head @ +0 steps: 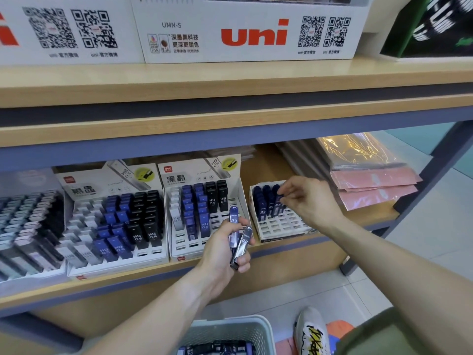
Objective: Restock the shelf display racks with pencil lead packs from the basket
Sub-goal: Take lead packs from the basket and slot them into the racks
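Note:
My left hand (225, 245) grips a few dark blue 0.3 lead packs (239, 239) in front of the lower shelf. My right hand (305, 198) pinches one dark blue pack (278, 204) over the back rows of a small white rack (281, 224), where several blue packs stand; its front slots are bare. Two larger white racks, one (202, 208) beside it and one (115, 219) further left, hold blue, black and white HB 0.5 packs. The pale green basket (227, 329) sits on the floor below, with more packs inside.
A rack of grey and pastel packs (28, 221) stands at far left. Pink and gold plastic-wrapped sheets (371, 180) lie on the shelf at right. White uni cartons (250, 32) line the upper shelf. My shoe (311, 331) is beside the basket.

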Tool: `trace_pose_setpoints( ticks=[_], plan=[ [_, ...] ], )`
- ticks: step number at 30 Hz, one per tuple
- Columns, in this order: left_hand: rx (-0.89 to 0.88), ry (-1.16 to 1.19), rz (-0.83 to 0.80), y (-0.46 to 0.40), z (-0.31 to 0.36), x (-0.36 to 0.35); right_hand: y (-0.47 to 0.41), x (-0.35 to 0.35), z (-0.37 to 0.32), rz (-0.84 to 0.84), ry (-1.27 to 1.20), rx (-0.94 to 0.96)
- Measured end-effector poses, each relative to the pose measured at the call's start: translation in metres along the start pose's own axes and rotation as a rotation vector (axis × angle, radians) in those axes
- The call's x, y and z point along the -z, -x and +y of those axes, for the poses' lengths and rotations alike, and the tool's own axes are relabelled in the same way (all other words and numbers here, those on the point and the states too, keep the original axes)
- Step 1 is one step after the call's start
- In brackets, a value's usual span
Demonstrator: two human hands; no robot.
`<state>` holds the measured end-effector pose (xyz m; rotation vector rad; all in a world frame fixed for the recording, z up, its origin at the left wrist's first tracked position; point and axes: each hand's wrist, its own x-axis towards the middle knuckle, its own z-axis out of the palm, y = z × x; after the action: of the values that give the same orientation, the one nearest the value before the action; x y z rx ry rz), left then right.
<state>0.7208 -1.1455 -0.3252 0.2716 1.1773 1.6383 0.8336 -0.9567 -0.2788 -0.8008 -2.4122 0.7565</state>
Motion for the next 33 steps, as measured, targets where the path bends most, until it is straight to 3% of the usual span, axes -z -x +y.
trace_pose_setpoints(
  ticks=[8, 13, 17, 28, 33],
  plan=[
    [0.005, 0.007, 0.009, 0.001, 0.002, 0.0, 0.001, -0.009, -0.001, -0.092, 0.087, 0.062],
    [0.016, 0.008, 0.022, 0.0, 0.001, -0.001, 0.0, -0.01, 0.003, -0.015, 0.101, 0.035],
    [0.009, -0.002, 0.043, -0.001, -0.001, -0.001, 0.002, -0.011, 0.002, -0.045, 0.128, 0.0],
    [-0.048, -0.118, -0.038, 0.004, -0.003, 0.0, 0.012, -0.004, 0.0, 0.025, -0.055, -0.341],
    [-0.04, -0.209, -0.1, 0.001, -0.008, 0.0, 0.032, 0.001, -0.008, -0.21, -0.394, -0.629]
  ],
)
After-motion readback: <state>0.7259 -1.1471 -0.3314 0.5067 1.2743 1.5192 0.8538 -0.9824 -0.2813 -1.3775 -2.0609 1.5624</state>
